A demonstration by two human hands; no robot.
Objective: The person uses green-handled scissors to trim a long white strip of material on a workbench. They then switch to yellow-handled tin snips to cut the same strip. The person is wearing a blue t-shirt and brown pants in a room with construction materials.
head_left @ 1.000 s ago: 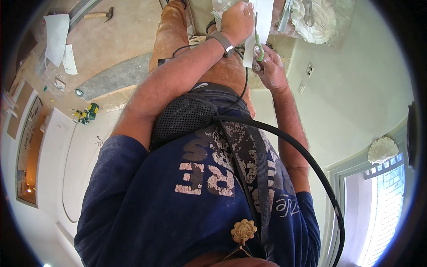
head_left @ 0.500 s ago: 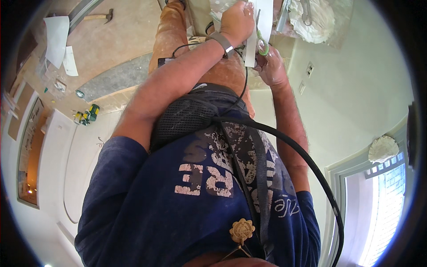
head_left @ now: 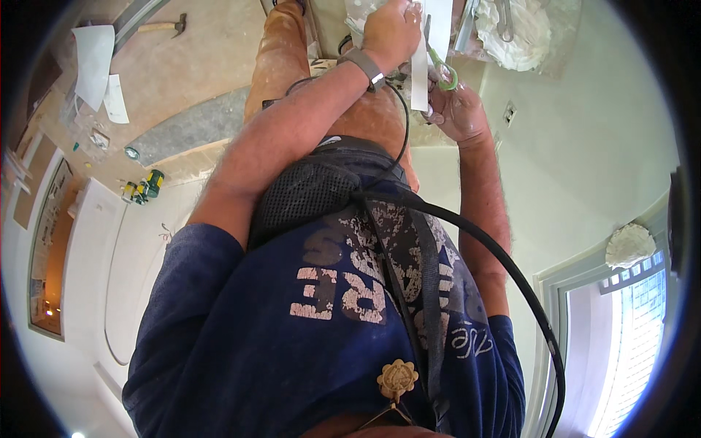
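Note:
Near the top edge, my left hand (head_left: 394, 35) is closed on a narrow white strip (head_left: 419, 80), whose lower end hangs beside my other hand. My right hand (head_left: 464, 113), dusted with white, has its fingers around the green handles of a pair of scissors (head_left: 447, 76). Their blades point up along the strip's right side. A wider white sheet (head_left: 439, 33) lies just behind the blades. My fingertips on the left are partly cut off by the picture's edge, and the lower scissor handle is mostly hidden.
A mound of white plaster (head_left: 517, 33) lies at upper right with a metal tool in it. At left are a hammer (head_left: 162, 28), white sheet offcuts (head_left: 93, 66) and green cans (head_left: 152, 184). A black cable (head_left: 496, 252) crosses my front. The pale wall stands at right.
My right hand has moved to the right with the scissors, whose handles now sit further from the strip. The strip's lower end has shifted slightly right. My left hand has barely moved.

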